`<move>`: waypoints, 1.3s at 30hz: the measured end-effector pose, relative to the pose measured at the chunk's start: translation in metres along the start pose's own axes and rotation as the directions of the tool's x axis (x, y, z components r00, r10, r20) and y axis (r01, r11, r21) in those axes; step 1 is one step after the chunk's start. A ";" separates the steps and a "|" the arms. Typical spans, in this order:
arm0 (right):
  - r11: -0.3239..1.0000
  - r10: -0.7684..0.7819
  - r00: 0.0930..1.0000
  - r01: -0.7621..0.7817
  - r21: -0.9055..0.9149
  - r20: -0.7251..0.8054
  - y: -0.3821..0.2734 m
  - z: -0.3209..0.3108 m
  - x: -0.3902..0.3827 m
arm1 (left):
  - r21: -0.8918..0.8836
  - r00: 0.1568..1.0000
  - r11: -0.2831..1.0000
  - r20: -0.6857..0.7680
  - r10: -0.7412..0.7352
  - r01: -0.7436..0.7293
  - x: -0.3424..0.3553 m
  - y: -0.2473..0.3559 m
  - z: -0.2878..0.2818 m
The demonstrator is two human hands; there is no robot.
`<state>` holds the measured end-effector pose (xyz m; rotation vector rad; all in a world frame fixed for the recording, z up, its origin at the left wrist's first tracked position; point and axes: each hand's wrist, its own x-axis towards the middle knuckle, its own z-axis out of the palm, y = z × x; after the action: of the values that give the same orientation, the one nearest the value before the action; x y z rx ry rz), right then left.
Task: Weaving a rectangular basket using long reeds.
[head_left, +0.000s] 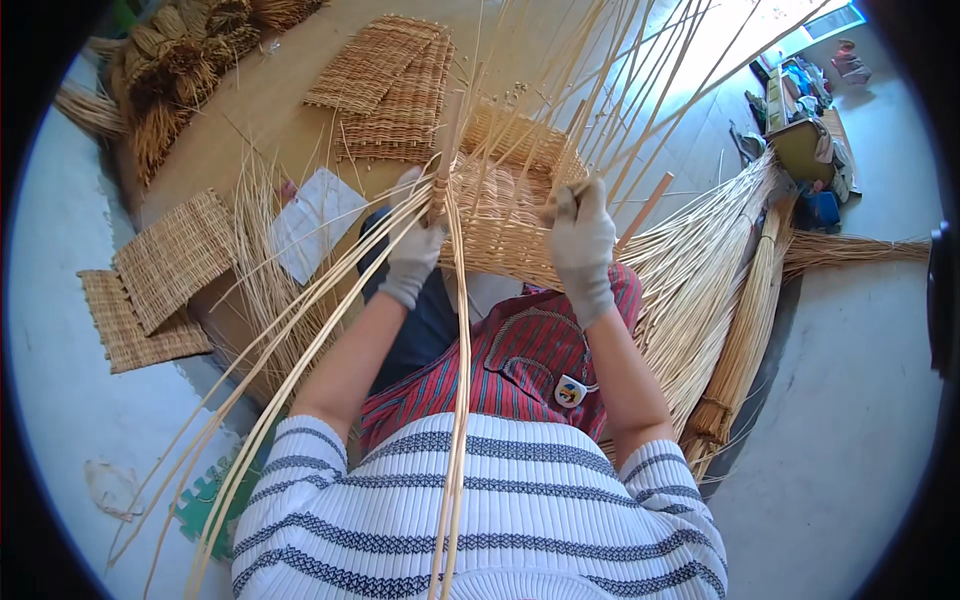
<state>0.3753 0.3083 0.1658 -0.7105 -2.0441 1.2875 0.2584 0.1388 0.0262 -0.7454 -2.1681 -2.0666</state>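
A half-woven wicker basket (500,240) rests at my lap, its long pale stakes fanning upward and away. My left hand (413,255), in a grey-white work glove, is closed around the basket's left corner. Several long loose willow rods (330,285) run from that corner toward the lower left, and a few more hang straight down over my chest. At the opposite corner my right hand (582,235), gloved alike, has its fingers curled on the basket's side. Exactly which strands it grips is hidden. A flat wooden stick (645,210) juts out beside it.
Flat woven panels (385,80) lie beyond the basket, with more panels (175,260) at the left. Tied bundles of straw-coloured rods (185,60) are heaped at the far left. A long spread of rods (690,290) lies on the right. A white sheet (318,225) is left of my hand.
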 end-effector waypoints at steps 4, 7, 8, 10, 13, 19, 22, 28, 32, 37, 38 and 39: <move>0.991 0.132 0.990 -0.131 -0.032 0.051 0.013 -0.015 -0.024 | 0.153 0.971 0.980 -0.219 -0.092 0.127 -0.054 0.043 0.011; 0.981 0.192 0.981 -0.193 0.026 0.037 0.027 -0.025 -0.019 | 0.184 0.970 0.964 0.186 0.156 -0.191 -0.052 0.087 0.033; 0.968 0.245 0.969 -0.247 0.054 0.031 0.029 -0.030 -0.018 | 0.139 0.971 0.985 0.231 0.065 -0.099 -0.042 0.087 0.045; 0.943 0.289 0.957 -0.289 0.166 0.027 0.051 -0.031 -0.014 | 0.166 0.921 0.980 0.356 -0.159 0.105 -0.008 0.057 0.065; 0.987 0.148 0.988 -0.145 -0.074 0.040 0.075 -0.024 0.002 | 0.322 0.537 0.804 0.614 -0.579 0.500 0.039 0.042 0.065; 0.873 -0.194 0.976 0.219 -0.437 0.101 0.015 0.014 0.083 | 0.220 0.632 0.753 0.427 -0.646 0.621 0.030 0.062 0.072; 0.996 -0.077 0.997 0.076 -0.051 -0.017 0.020 -0.010 0.072 | 0.124 0.626 0.728 0.428 -0.652 0.674 0.030 0.053 0.067; 0.768 0.394 0.918 -0.301 0.565 -0.046 0.131 -0.086 -0.042 | 0.253 0.960 0.955 0.187 -0.207 0.157 0.014 0.069 0.081; 0.778 0.364 0.930 -0.277 0.564 -0.045 0.120 -0.102 -0.050 | 0.362 0.909 0.931 0.374 -0.184 0.039 0.014 0.094 0.120; 0.985 -0.157 0.972 0.141 -0.097 -0.176 0.106 -0.073 0.017 | 0.555 0.653 0.746 0.725 -0.218 -0.367 0.011 0.062 0.165; 0.875 -0.354 0.930 0.291 -0.386 -0.101 0.069 -0.063 0.038 | 0.562 0.653 0.742 0.723 -0.225 -0.367 0.011 0.061 0.164; 0.899 -0.272 0.962 0.242 -0.365 -0.031 0.055 -0.057 0.056 | 0.593 0.678 0.771 0.668 -0.309 -0.232 0.016 0.062 0.166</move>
<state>0.3866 0.4026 0.1466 -0.6098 -2.2426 0.7321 0.3149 0.3015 0.0720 -1.6131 -3.0191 -0.8509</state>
